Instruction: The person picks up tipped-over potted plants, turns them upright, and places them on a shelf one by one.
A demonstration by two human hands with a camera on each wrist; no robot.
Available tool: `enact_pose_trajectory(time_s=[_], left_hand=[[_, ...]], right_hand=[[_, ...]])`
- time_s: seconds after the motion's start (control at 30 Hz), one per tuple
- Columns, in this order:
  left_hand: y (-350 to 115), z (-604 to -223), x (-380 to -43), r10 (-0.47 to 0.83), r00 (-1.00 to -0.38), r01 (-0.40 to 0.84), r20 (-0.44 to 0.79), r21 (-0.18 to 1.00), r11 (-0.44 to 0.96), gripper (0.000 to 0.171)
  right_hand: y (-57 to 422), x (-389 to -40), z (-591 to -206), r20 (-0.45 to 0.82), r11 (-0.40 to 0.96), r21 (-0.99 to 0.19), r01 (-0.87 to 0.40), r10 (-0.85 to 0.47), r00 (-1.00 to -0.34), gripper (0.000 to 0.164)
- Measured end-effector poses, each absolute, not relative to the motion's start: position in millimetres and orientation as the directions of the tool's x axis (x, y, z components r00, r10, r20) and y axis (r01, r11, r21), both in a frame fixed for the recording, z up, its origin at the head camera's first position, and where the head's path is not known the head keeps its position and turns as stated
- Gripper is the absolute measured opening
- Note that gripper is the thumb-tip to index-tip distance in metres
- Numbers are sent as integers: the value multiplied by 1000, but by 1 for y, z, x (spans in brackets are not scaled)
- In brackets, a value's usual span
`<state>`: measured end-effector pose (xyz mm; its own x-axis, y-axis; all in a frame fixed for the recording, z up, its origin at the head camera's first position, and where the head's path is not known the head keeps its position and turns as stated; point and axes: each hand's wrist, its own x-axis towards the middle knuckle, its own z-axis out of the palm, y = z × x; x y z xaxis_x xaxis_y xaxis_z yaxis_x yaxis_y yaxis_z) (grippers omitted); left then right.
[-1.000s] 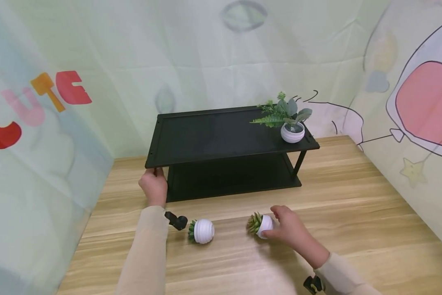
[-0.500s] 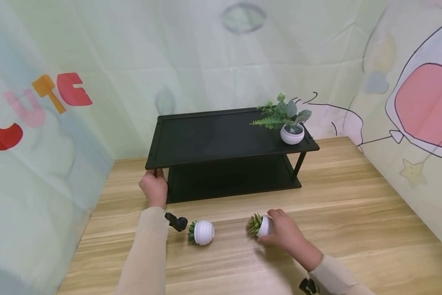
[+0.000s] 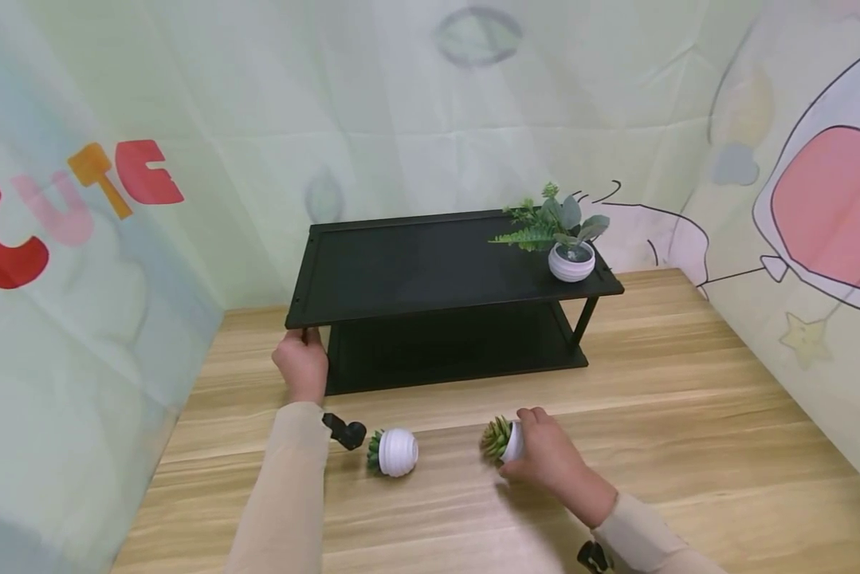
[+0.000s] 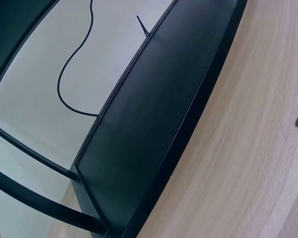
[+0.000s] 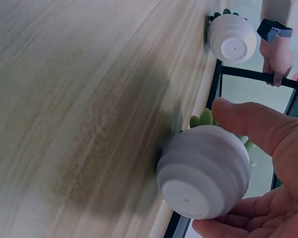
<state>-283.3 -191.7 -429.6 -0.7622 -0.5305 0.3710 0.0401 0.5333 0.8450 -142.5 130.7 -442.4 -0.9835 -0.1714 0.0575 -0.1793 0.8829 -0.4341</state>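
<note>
A black two-tier shelf stands at the back of the table. My left hand grips its front left post, just under the top board; the right wrist view shows those fingers curled round the bar. In front of the shelf, a small succulent in a white ribbed pot lies on its side, leaves toward the left. My right hand holds this pot from the right, thumb on one side and fingers on the other; its round base faces the right wrist camera. A second potted succulent lies tipped near my left forearm.
On the top board's right end, a leafy green plant in a white pot stands upright. The shelf's lower board lies close over the wooden table. Printed cloth hangs behind and along both sides.
My right hand has moved left onto the succulent's pot, and its fingers have closed round it. The left hand has stayed on the shelf post.
</note>
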Motion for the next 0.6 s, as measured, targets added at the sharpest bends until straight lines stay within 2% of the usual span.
enact_pose_trajectory(time_s=[0.23, 0.6], left_hand=[[-191, -429, -283, -532, -759, 34, 374, 840, 542, 23], [-191, -429, -283, -529, -759, 37, 380, 836, 547, 23]], right_hand=[[128, -144, -445, 54, 892, -413, -182, -175, -983, 79], [129, -145, -447, 73, 899, -391, -199, -185, -980, 58]])
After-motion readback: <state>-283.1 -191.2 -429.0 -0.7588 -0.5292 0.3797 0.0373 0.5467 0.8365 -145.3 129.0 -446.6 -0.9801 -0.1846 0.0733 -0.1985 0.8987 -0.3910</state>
